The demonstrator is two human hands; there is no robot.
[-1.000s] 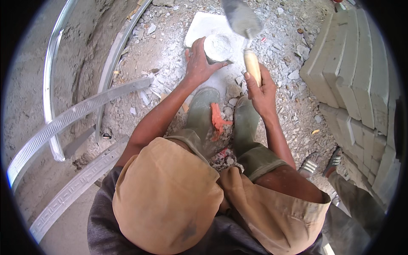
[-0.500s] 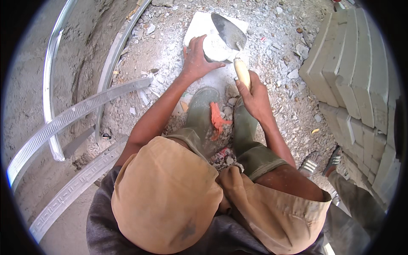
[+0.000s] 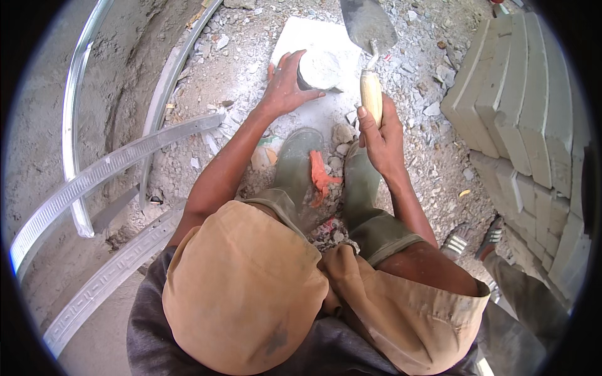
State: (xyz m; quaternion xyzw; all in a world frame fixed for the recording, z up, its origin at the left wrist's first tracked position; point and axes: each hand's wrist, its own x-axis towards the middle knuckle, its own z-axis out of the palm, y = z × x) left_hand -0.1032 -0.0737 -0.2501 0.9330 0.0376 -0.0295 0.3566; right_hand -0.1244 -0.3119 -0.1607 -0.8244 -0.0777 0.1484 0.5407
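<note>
White and chalky, the rounded lump [image 3: 321, 69] we cup in our left hand [image 3: 285, 94] over a pale board [image 3: 302, 34] lies left of the wooden-handled trowel [image 3: 370, 84] our right hand [image 3: 384, 136] grips, blade pointing away.

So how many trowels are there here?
1: the trowel, gripped by its pale handle in the right hand. I see no other, though one could be hidden.

Clocked from the worker's boots [image 3: 300, 153], a lump [image 3: 322, 70] sits at twelve, on or just above a board [image 3: 291, 41], left hand [image 3: 286, 89] at its eight-o'clock side, right hand [image 3: 384, 139] holding a trowel [image 3: 371, 83] towards one. A rag [image 3: 322, 179] lies between the boots. Rails [image 3: 150, 140] are at nine to ten, stacked blocks [image 3: 517, 106] at three, another person's shoes [image 3: 455, 243] near four.
</note>
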